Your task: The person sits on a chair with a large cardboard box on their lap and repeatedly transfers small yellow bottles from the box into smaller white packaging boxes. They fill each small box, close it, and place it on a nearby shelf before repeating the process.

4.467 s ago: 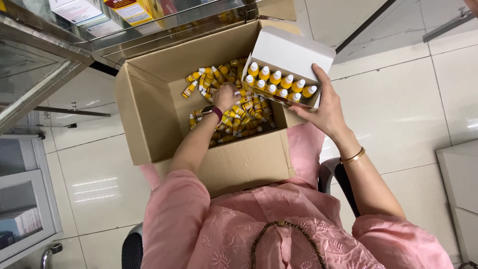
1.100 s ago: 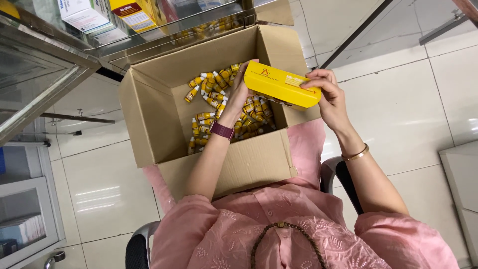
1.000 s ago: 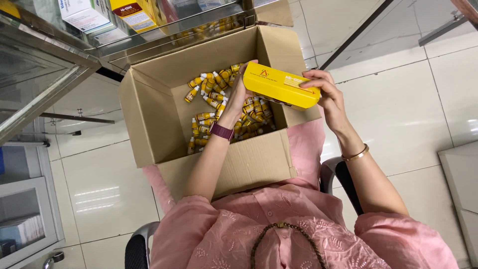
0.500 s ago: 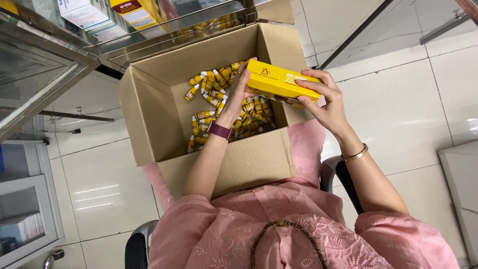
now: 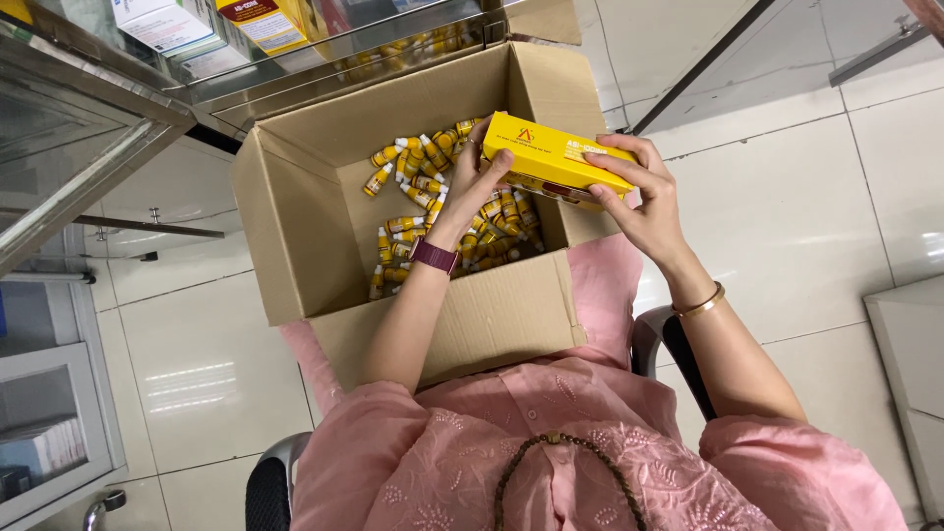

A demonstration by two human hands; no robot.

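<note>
Since half a second ago the yellow carton [image 5: 556,162] has barely shifted — it sits level over the far right corner of the open cardboard box [image 5: 295,246], held at both ends. Left hand [image 5: 479,177] presses its fingers against the carton's left end, thumb under it, inside the box. Right hand [image 5: 639,197] clamps the right end, fingers curled over the top edge, thumb beneath. Below them lie many small yellow bottles [image 5: 423,187] with white caps — loose on the box floor. A glass shelf [image 5: 295,69] runs just beyond the box.
</note>
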